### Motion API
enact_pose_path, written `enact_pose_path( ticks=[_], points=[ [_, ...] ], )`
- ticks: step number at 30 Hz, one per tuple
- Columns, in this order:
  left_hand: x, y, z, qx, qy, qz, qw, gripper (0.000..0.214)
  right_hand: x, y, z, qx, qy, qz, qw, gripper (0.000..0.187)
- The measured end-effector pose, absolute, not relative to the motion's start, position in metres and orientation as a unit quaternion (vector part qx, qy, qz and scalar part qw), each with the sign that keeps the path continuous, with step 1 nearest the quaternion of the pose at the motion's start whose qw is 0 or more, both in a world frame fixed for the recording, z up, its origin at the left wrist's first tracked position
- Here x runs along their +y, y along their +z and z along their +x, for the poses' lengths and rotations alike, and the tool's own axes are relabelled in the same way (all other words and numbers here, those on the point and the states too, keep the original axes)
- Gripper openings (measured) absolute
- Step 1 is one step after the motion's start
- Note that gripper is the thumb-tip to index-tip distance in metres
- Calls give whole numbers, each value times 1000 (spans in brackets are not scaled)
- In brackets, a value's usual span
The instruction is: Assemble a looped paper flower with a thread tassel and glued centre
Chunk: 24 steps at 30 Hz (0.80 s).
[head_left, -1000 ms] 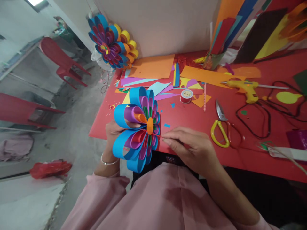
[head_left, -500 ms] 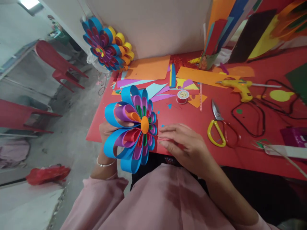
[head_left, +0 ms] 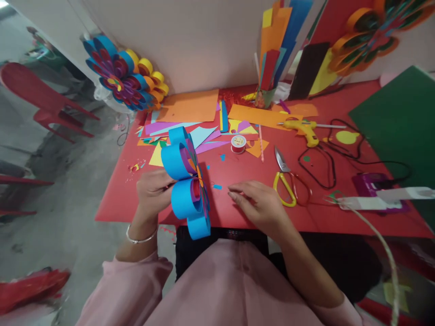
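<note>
My left hand is closed on a paper flower made of rolled strips, blue loops outside with purple, red and orange inside. The flower is turned nearly edge-on, its orange centre facing right, above the front of the red table. My left fingertips are partly hidden behind the loops. To the flower's right, my right hand hovers over the table with fingers extended and a small gap at the thumb. No object shows in it. Small blue paper scraps and a thread spool lie near its fingertips.
Scissors lie right of my right hand, with a yellow glue gun and dark cord beyond. Orange card and cut paper cover the back left. Finished paper flowers hang at the left wall. A green board stands right.
The flower has turned from facing up toward me to nearly edge-on, in my left hand. My right hand stays beside it, slightly farther off. The view has shifted right.
</note>
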<state>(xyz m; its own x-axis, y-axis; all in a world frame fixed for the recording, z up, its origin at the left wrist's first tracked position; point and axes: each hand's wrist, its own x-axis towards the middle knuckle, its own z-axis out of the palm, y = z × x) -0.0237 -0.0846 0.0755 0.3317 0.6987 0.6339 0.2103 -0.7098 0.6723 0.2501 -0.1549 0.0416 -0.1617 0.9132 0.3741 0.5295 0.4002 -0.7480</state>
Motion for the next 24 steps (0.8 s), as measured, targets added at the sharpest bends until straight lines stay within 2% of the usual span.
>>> enact_pose_path(
  ticks=[9, 15, 24],
  points=[
    [-69, 75, -6, 252, 444, 848, 142, 14, -144, 53, 249, -690, 236, -487, 481, 16],
    [-65, 73, 3, 214, 431, 861, 167, 11, -137, 64, 244, -673, 253, -471, 512, 13],
    [-57, 73, 22, 178, 392, 896, 109, 11, -123, 57, 245, -716, 223, -439, 495, 18]
  ],
)
